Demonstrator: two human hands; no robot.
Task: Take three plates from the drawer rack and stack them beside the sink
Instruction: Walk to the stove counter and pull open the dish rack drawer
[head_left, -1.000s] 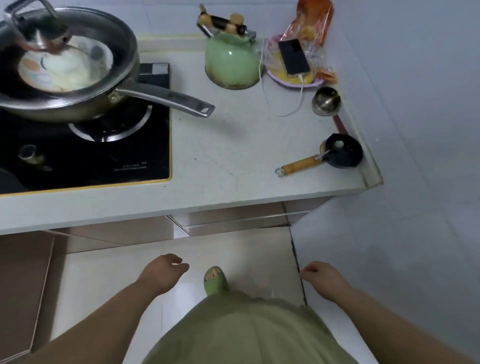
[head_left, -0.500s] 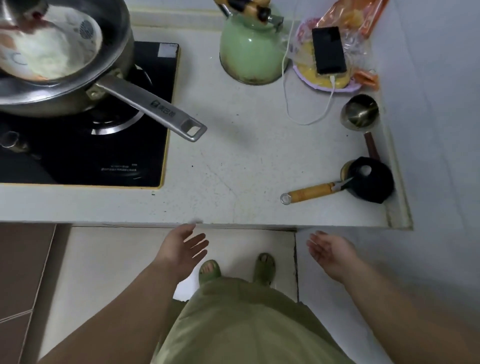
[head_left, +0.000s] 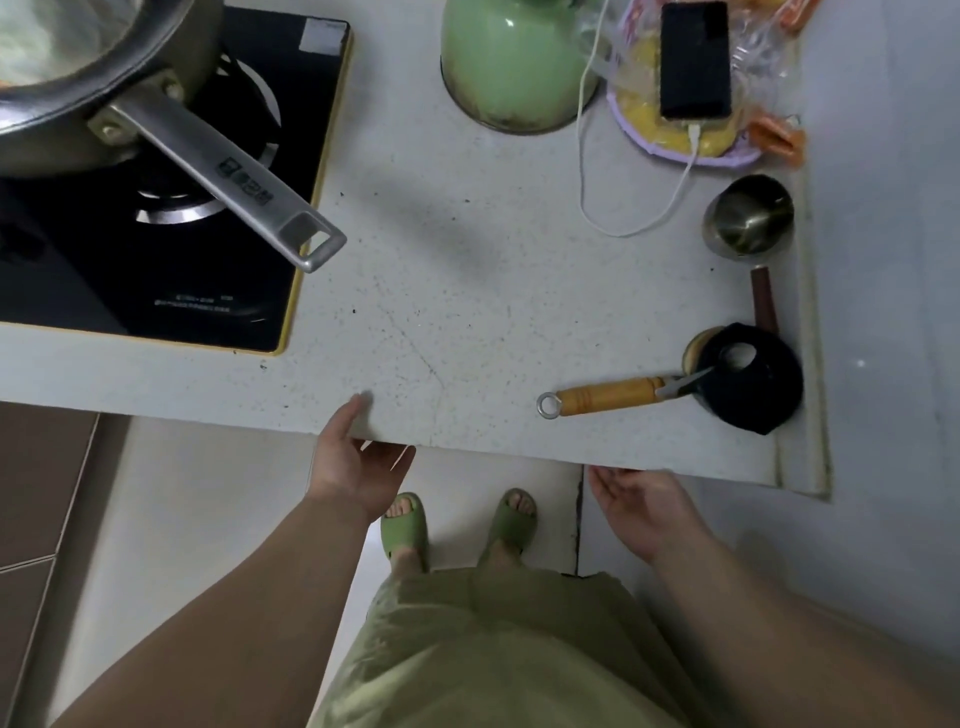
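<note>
Under the front lip of the speckled white stone countertop (head_left: 467, 312), both hands reach with fingers spread and palms empty. Left hand (head_left: 353, 467): thumb lies on the counter's top edge, fingers curl beneath. Right hand (head_left: 639, 506): palm up just below the edge, fingertips hidden under it, gripping nothing. Plates and drawer rack not in view, presumably beneath the counter; sink not in view either. On the counter, right of the hands, a wooden-handled tool (head_left: 608, 397) rests against a black round holder (head_left: 748, 376); farther back, a green enamel kettle (head_left: 514, 62). At left, the long steel handle of a pan (head_left: 228, 176) juts out over the counter. Risk, by my reckoning: rising with plates could knock that overhanging handle and tip the pan
</note>
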